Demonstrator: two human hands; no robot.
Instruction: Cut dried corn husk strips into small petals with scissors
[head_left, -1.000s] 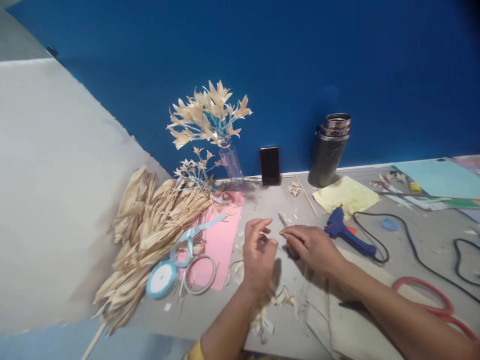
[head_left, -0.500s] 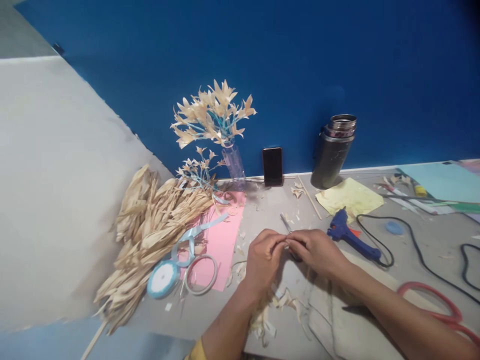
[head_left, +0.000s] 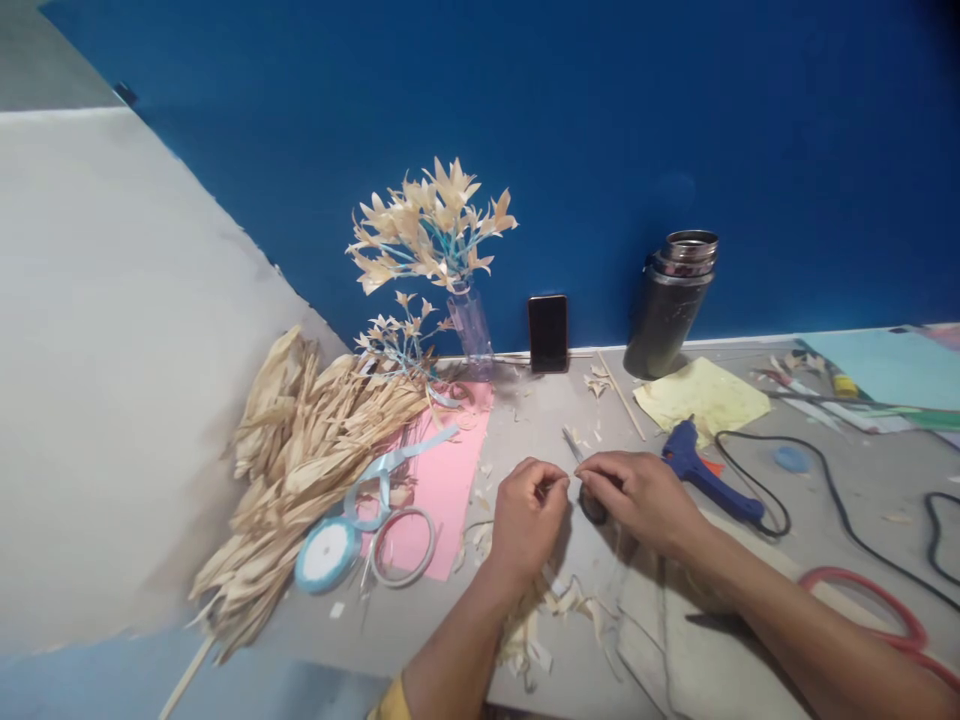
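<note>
My left hand (head_left: 529, 508) is closed in a pinch above the middle of the table, thumb and forefinger pressed together. Just to its right, my right hand (head_left: 636, 497) pinches too, its fingertips a small gap from the left ones. Whatever lies between the fingers is too small to name. Small dark-handled scissors (head_left: 591, 503) lie partly hidden under my right hand, their blades pointing away. Pale husk scraps (head_left: 574, 600) are scattered on the table below my hands.
Left are dried corn husks (head_left: 322, 450), a blue ribbon spool (head_left: 328, 554), a tape roll (head_left: 403, 547) and pink paper (head_left: 442, 480). Behind stand husk flowers (head_left: 442, 225), a phone (head_left: 548, 335) and a flask (head_left: 671, 305). Right are a blue glue gun (head_left: 709, 475) and red-handled scissors (head_left: 870, 605).
My hands have drawn slightly apart; the fingertips met before and now show a small gap. The other things keep their places, with the view shifted slightly.
</note>
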